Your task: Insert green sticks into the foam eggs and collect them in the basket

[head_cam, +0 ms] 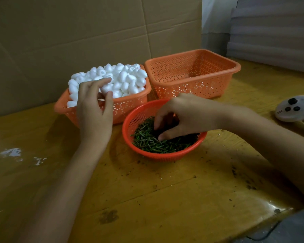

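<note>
1. Left hand (95, 111), left of centre: thumb and fingers pinch one foam egg (106, 88) above the heaped egg basket (128, 106).
2. Right hand (184, 114), centre: fingers curled down into green sticks (147, 141) in round basket (125, 128); cannot tell whether it holds any.
3. Orange basket (191, 85), upper right.

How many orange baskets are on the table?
3: the left basket, heaped with eggs; the right basket beside it; the round basket in front, holding sticks. None seems hidden.

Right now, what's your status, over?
Left hand pinches foam egg. Right hand digs in green sticks, grip unclear. Far basket: no eggs visible. Nothing blocking.
</note>
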A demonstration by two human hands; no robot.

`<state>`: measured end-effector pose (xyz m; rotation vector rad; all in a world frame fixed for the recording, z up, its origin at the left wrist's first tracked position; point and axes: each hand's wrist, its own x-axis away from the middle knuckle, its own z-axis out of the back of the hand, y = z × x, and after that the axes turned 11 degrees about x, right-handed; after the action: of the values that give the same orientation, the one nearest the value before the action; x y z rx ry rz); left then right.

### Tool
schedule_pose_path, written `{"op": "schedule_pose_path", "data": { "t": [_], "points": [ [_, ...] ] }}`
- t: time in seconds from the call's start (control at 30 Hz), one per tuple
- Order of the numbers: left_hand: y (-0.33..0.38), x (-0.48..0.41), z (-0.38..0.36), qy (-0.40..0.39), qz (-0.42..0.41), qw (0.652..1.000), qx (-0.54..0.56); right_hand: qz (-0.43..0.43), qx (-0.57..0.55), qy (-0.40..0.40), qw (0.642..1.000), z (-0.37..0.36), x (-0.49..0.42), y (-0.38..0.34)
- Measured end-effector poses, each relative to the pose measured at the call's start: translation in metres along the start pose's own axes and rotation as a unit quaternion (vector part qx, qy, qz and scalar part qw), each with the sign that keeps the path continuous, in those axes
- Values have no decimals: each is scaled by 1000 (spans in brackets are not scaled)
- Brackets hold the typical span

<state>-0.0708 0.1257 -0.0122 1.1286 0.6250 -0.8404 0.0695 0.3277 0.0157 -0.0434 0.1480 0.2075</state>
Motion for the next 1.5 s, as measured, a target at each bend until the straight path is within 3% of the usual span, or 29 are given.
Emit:
{"op": "schedule_pose_path", "data": {
  "t": [0.27, 0.6, 0.77, 0.97, 1.1, 1.37, 1.5],
  "points": [
    [21, 13, -12, -12, -116, 991, 64, -4, -45, 1, 999, -2, -2, 1],
    [21, 13, -12, -93, -142, 982, 87, -11, -43, 41, 998, -4, -4, 1],
    [22, 14, -13, -103, -104, 982, 117, -26, -58, 60, 996, -4, -5, 3],
    [28, 18, -16, -118, 17, 971, 208, -50, -113, 132, 984, -4, -6, 4],
    [29, 19, -16, -128, 56, 959, 246, -67, -175, 163, 969, -6, -5, 7],
    [27, 19, -17, -153, 68, 947, 273, -80, -202, 168, 962, -10, -7, 9],
    [27, 19, -18, -150, 63, 947, 276, -73, -148, 152, 975, -12, -8, 9]
  ]
}}
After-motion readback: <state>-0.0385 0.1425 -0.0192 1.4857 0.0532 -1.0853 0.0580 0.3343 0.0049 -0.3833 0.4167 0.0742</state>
